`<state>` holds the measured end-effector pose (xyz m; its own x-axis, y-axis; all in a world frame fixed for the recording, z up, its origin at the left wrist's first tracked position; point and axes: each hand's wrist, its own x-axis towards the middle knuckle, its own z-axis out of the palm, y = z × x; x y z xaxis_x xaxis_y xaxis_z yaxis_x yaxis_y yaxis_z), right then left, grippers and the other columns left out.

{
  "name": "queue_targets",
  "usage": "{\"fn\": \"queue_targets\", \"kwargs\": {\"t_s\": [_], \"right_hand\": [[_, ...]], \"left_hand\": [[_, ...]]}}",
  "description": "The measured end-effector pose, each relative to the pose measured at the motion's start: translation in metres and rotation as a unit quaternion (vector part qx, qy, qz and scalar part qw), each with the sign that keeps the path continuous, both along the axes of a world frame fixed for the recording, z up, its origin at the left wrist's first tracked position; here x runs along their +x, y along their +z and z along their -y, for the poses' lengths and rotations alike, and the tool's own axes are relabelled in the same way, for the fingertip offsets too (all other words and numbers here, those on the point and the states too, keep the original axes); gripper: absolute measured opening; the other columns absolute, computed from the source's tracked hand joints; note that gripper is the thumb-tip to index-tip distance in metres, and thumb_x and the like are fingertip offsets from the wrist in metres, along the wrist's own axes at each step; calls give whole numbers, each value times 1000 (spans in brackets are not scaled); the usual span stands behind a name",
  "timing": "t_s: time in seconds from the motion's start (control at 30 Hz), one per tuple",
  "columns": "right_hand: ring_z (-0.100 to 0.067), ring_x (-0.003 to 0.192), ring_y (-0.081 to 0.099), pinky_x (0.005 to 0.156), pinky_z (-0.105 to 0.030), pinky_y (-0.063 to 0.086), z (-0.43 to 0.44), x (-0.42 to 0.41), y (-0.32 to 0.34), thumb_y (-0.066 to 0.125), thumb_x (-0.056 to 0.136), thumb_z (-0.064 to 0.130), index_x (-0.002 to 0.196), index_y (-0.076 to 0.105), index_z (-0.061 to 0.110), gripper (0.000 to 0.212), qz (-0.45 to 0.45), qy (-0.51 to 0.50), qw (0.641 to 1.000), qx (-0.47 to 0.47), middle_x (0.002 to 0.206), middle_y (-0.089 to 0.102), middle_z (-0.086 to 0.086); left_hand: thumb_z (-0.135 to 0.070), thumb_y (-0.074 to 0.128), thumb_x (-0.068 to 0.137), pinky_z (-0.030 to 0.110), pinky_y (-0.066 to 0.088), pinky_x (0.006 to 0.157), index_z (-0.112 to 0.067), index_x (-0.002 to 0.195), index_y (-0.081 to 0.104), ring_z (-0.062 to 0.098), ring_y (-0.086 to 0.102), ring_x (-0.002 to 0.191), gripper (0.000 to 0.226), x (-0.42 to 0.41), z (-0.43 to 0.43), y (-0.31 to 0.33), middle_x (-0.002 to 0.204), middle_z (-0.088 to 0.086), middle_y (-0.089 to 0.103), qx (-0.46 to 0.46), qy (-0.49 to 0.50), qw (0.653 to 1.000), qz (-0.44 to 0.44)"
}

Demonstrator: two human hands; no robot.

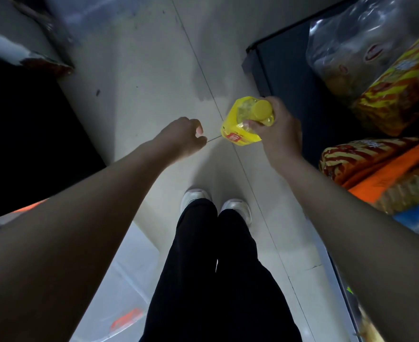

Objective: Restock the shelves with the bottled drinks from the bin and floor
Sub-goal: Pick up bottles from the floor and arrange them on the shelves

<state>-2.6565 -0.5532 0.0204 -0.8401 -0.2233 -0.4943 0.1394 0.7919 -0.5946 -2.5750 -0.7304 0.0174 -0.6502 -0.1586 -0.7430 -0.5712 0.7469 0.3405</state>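
Glossy plastic bottle [246,119] (yellow film label), smooth matt floor tiles [154,70].

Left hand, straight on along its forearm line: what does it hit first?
Probably the yellow bottle held by the right hand: the left hand points up-right at its label, with only bare floor showing between them. Depth is unclear from one view, so it might pass beside it.
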Motion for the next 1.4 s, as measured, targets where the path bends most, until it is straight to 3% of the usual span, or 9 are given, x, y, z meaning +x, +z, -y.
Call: {"fn": "queue_targets", "kwargs": {"t_s": [0.2, 0.5, 0.6, 0.73, 0.83, 1.07, 1.2, 1.3, 1.4], "right_hand": [[-27, 106, 56, 82, -32, 42, -2, -3, 93, 72, 79, 29, 121, 55, 17, 47, -31, 13, 999, -11, 114, 64, -6], [-31, 100, 59, 87, -45, 47, -1, 17, 266, 77, 73, 30, 116, 59, 13, 49, -86, 2, 994, -71, 105, 66, -10], [-28, 100, 60, 85, -38, 47, -3, 29, 332, 75, 75, 32, 117, 59, 15, 48, -108, 0, 992, -68, 106, 67, -8], [-24, 98, 60, 85, -43, 48, -13, 54, 419, 75, 76, 34, 114, 59, 20, 43, -147, -17, 983, -111, 99, 64, 3], [-19, 91, 57, 79, -34, 47, -20, 78, 483, 73, 79, 33, 113, 58, 19, 40, -185, -49, 972, -139, 94, 60, 5], [-25, 103, 58, 85, -36, 45, -46, 121, 621, 67, 85, 34, 119, 56, 7, 46, -295, -92, 939, -149, 108, 64, -10], [-26, 100, 60, 85, -40, 48, -69, 143, 692, 64, 87, 33, 109, 58, 8, 34, -353, -115, 913, -168, 103, 66, -10], [-28, 92, 63, 83, -48, 50, -92, 159, 737, 63, 86, 33, 100, 59, 9, 29, -388, -122, 895, -181, 95, 69, -11], [-26, 85, 62, 76, -37, 49, -116, 177, 781, 61, 89, 29, 100, 58, 7, 25, -417, -130, 879, -191, 88, 66, -8]], "left_hand": [[-29, 51, 91, 33, 42, 95, -13, 117, 57, 26, 54, 111, 31, 13, -3, 93, 122, 11, 55, -10, 9, 1000, -28], [-28, 53, 91, 29, 40, 94, -11, 119, 57, 27, 54, 113, 33, 38, -4, 262, 123, 13, 57, -20, 20, 996, -86], [-27, 56, 90, 30, 42, 96, -8, 118, 58, 28, 54, 113, 34, 48, -1, 323, 123, 15, 58, -23, 16, 993, -113], [-30, 57, 89, 30, 41, 100, -9, 123, 56, 28, 52, 118, 40, 70, -3, 400, 127, 14, 55, -23, -6, 988, -154], [-38, 58, 85, 32, 41, 101, -11, 123, 56, 26, 51, 120, 47, 89, -7, 460, 128, 11, 54, -5, -19, 984, -180], [-20, 62, 89, 17, 33, 84, -7, 125, 54, 21, 50, 121, 39, 126, -30, 584, 130, 9, 55, 71, -3, 949, -307], [-19, 62, 88, 20, 37, 87, -5, 124, 55, 21, 53, 117, 40, 139, -53, 647, 128, 10, 57, 82, -31, 930, -357], [-20, 64, 87, 14, 36, 79, -7, 120, 57, 10, 53, 103, 36, 149, -74, 688, 117, 5, 59, 107, -42, 914, -390], [-18, 66, 86, 14, 39, 86, -7, 116, 58, 14, 56, 107, 33, 158, -95, 729, 112, 3, 59, 157, -36, 893, -421]]}}
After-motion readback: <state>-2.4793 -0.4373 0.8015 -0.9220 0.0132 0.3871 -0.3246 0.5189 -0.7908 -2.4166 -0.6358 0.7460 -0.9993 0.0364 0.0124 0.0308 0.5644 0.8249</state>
